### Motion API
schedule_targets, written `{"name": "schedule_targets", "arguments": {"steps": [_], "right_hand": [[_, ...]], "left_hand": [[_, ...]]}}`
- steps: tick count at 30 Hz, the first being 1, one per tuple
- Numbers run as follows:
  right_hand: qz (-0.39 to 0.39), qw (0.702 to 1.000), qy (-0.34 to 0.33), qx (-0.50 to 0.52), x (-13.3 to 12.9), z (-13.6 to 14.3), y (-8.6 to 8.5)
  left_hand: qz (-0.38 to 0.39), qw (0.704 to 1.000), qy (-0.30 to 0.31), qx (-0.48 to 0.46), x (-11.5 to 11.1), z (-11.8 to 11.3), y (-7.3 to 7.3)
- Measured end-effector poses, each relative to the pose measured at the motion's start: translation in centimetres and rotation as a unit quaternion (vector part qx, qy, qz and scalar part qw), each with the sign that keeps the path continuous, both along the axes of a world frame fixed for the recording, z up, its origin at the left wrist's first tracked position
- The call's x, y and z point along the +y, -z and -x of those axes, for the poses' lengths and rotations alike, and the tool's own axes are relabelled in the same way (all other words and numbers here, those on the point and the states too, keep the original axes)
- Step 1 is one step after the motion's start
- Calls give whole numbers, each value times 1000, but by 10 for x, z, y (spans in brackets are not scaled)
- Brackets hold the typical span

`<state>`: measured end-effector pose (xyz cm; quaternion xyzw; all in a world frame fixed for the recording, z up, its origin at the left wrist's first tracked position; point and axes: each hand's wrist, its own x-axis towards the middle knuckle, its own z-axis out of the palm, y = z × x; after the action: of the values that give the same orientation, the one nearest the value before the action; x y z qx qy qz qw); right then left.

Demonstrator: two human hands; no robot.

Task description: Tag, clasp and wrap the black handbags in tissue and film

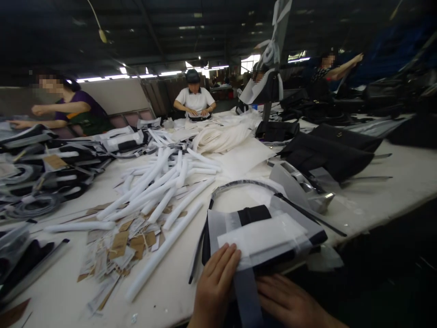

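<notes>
Resting left hand (217,275), fingers together, on wrapped bag (264,234), long axis crosswise, handle (239,183) arching away; pressing right hand (290,300) beside bag's near edge, fingers extended, either grip unclear.

"What does the wearer's left hand (218,282) look like?"

"Bare, with the skin uncovered from the fingertips down to the lower edge of the view. The fingers are straight-sided, with rounded tips, and the nails that show look short."

"And the right hand (290,300)?"

"Bare too. Its back is broad and smooth, narrowing toward the wrist, and the skin is uncovered as far as the view reaches. The ends of its fingers are partly hidden, so I can't make out the nails."

"Any clothing?"

"The sleeves lie outside the view, if there are any."
</notes>
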<state>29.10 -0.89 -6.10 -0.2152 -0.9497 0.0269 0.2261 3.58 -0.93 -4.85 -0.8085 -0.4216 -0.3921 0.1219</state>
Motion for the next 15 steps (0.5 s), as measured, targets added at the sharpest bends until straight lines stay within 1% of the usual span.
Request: {"name": "schedule_targets", "arguments": {"steps": [2, 4, 6, 8, 11, 12, 15], "right_hand": [[-37, 999, 7, 26, 0, 16, 1], [-63, 993, 32, 92, 1, 32, 3], [-68, 986, 52, 142, 4, 43, 5], [-59, 984, 53, 162, 7, 48, 8], [-35, 982, 38, 181, 9, 47, 11], [-13, 982, 30, 188, 8, 46, 11], [93, 978, 1, 186, 0, 46, 10]], "left_hand": [[9, 1000, -3, -1, 0, -1, -2], [21, 1000, -5, 5, 0, -1, -3], [32, 999, -8, 14, 1, -1, -4], [36, 999, -7, 18, 2, -1, -5], [47, 999, -5, 18, 1, -1, -4], [50, 999, -6, 19, 1, -1, -3], [42, 999, -7, 24, 1, -2, -2]]}}
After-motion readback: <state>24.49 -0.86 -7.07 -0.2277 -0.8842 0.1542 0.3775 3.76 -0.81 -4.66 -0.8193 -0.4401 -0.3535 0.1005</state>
